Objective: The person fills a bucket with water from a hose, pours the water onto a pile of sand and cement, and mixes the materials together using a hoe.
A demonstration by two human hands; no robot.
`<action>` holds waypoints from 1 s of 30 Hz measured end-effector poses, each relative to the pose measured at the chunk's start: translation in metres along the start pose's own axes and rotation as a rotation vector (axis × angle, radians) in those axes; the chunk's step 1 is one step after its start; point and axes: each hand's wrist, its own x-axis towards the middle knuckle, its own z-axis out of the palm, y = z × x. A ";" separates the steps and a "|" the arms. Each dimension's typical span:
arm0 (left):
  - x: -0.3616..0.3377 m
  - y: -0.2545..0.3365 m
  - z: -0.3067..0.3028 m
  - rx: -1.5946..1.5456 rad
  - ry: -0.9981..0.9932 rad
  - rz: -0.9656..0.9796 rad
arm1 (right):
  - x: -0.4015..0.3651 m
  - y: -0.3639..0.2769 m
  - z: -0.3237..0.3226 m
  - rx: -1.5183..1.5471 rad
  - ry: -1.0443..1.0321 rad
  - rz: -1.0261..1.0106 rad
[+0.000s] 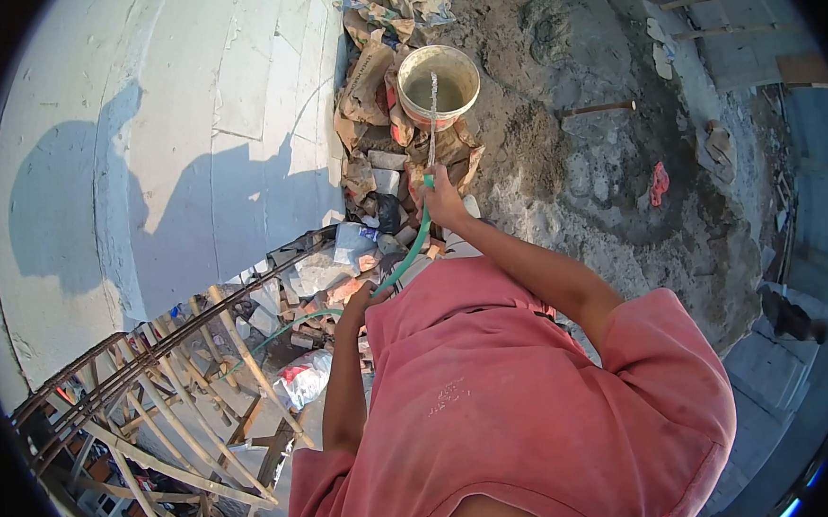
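Observation:
My right hand (443, 200) is wrapped around a green hose (414, 250) close to its open end. From that end a stream of water (434, 115) shoots forward into a pale round bucket (408, 105), which has murky water in it. Lower and to the left, my left hand (361, 302) is closed on the same hose further back; its fingers are partly hidden by the pink shirt. Behind that hand the hose trails off to the left over the rubble.
Torn paper sacks (363, 89) and broken bricks (318, 314) lie around the bucket. Wet grey mortar (561, 31) spreads to the right, with a rod-like handle (598, 109) across it. A white wall (177, 112), rusty rebar (168, 336) and bamboo poles (249, 359) border the left.

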 end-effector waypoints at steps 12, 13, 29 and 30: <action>0.003 -0.005 0.001 0.024 -0.001 0.001 | 0.000 -0.005 0.000 -0.020 -0.032 -0.023; 0.003 -0.004 0.001 0.017 -0.002 0.006 | 0.000 -0.006 0.001 -0.020 -0.033 -0.024; 0.007 -0.007 0.001 0.056 -0.007 -0.011 | -0.004 -0.010 0.002 0.025 -0.007 0.031; 0.007 -0.008 0.002 0.067 -0.005 -0.018 | -0.004 -0.011 0.002 0.012 0.004 0.041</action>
